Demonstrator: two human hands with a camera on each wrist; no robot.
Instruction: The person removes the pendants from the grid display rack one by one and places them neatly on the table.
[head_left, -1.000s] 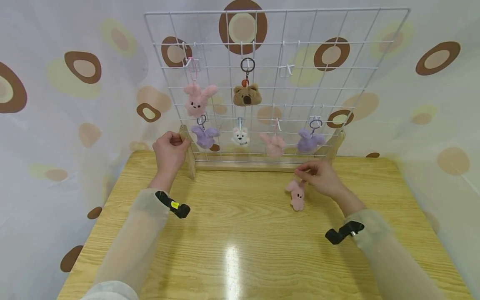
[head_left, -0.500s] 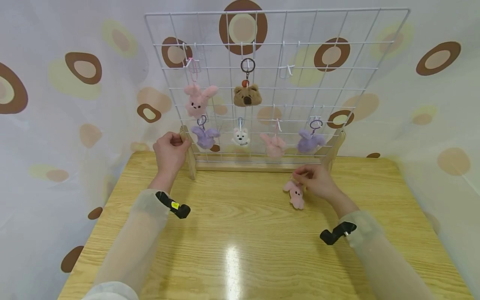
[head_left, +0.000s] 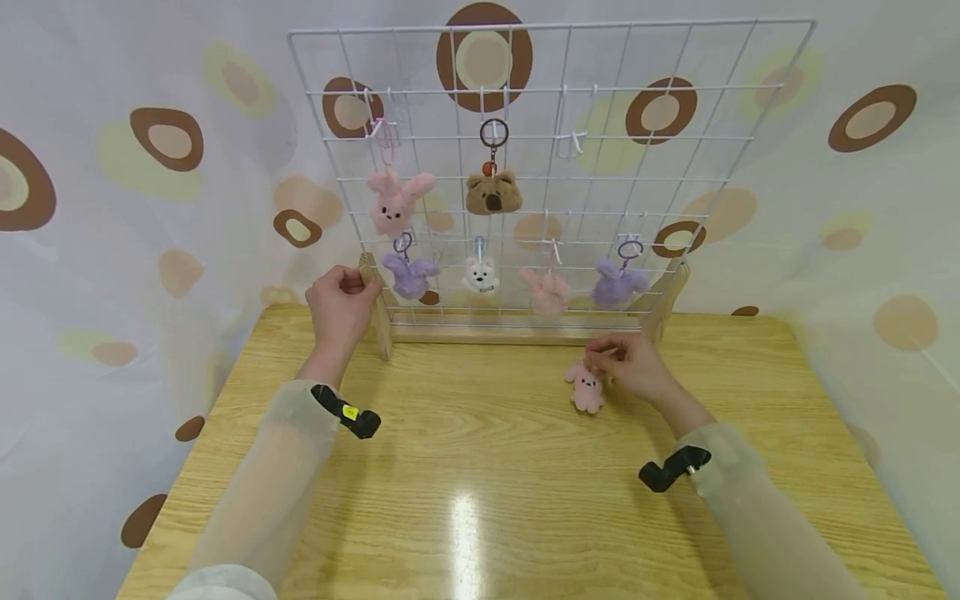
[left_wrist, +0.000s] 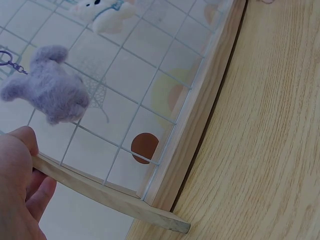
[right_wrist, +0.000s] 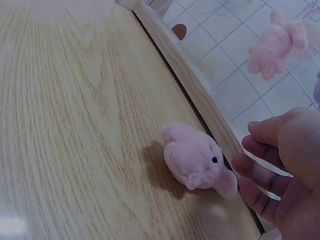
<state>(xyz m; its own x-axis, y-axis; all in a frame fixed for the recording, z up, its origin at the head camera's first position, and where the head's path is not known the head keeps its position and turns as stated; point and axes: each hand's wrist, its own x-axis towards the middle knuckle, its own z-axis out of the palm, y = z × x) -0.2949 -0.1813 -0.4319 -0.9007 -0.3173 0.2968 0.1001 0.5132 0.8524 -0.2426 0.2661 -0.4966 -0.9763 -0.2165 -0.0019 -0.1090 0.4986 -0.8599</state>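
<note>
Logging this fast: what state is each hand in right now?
Left hand: closed, holding the stand.
Right hand: closed, holding a pink bunny.

Left hand (head_left: 340,307) gripping, right hand (head_left: 634,365) curled

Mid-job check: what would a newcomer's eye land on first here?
Probably the brown bear plush, hanging dark against the white wire grid in the upper middle of the head view. Then the pink plush beside the right hand, in front of the grid's lower right, and the left hand gripping the left wooden upright.
</note>
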